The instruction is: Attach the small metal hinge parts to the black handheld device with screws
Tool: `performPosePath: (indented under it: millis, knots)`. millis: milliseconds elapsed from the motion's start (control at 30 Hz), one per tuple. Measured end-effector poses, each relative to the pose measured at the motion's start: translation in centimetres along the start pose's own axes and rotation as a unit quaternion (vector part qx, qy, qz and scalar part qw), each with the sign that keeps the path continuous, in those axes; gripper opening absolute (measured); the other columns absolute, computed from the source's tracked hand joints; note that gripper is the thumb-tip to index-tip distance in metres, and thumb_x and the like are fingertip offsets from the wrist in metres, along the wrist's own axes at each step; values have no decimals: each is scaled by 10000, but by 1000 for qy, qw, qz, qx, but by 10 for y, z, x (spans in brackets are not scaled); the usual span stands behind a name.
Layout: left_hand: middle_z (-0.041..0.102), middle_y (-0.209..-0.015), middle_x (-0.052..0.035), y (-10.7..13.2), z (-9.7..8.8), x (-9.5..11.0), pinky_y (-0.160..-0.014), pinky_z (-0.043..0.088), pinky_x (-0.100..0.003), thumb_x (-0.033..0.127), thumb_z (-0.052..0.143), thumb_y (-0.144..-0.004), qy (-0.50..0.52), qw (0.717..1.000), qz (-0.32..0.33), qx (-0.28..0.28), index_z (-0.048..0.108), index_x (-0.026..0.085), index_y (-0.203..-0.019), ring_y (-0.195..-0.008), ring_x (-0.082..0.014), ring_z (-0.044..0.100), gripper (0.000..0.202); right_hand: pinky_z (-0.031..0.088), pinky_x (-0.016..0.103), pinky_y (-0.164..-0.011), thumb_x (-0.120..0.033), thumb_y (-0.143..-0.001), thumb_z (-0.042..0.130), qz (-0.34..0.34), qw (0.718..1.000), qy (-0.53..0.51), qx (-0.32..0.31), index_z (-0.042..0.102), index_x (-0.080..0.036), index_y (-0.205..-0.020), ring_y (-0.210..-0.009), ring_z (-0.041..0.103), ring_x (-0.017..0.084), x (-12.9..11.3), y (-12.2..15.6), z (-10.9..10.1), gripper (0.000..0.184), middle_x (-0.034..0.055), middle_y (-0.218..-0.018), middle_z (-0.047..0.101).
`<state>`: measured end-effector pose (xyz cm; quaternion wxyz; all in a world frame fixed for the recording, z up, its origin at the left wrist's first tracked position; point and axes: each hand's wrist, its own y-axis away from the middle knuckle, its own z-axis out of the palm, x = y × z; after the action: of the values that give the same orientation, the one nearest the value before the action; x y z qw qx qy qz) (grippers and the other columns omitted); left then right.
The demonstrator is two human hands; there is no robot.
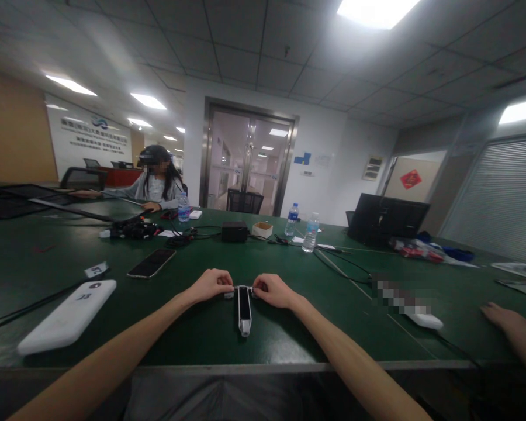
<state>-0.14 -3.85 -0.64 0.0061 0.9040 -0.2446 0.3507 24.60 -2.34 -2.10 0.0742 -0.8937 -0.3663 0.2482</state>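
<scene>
A narrow white object with a long black middle (244,307) lies on the green table between my hands, its tapered end toward me. My left hand (215,283) has thumb and fingers pinched at the small part on its far left side. On the opposite side, my right hand (269,288) pinches a matching small part at the far right. The fingertips hide much of these side parts, and I cannot make out the object's exact kind.
A white power bank-like case (68,318) and a phone (151,264) lie to the left. Farther back are a black box (234,232), a small open carton (262,230), water bottles (310,234) and cables. Another person's hand (504,320) rests at the right; a person (162,181) sits across.
</scene>
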Motion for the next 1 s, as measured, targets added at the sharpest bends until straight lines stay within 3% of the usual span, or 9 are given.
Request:
performPosePath:
  millis: [167,633,1000]
  knots:
    - [675,-773,-22,2,-2,8,-597,406,-231,498,578,-736,-47,999,-12,11,692,168,-814,-698,-161,579,357,404,205,-591,-200,-795,566,-6,1000,7,6,635,-164,-834,-633,540,101,0,0,0,87,6,-745,613]
    - [694,-829,-22,3,-3,5,-632,424,-227,470,527,-792,-58,998,-7,-11,708,183,-878,-748,-169,606,351,416,201,-608,-210,-812,561,-13,1000,0,4,635,-167,-846,-652,554,100,4,0,1,92,8,-765,623]
    - [646,-758,-17,3,-2,5,-571,399,-222,459,589,-720,-38,999,-6,-1,676,153,-844,-658,-143,543,342,411,208,-609,-215,-811,561,-7,1000,10,4,637,-167,-843,-654,550,105,0,1,0,95,13,-771,621]
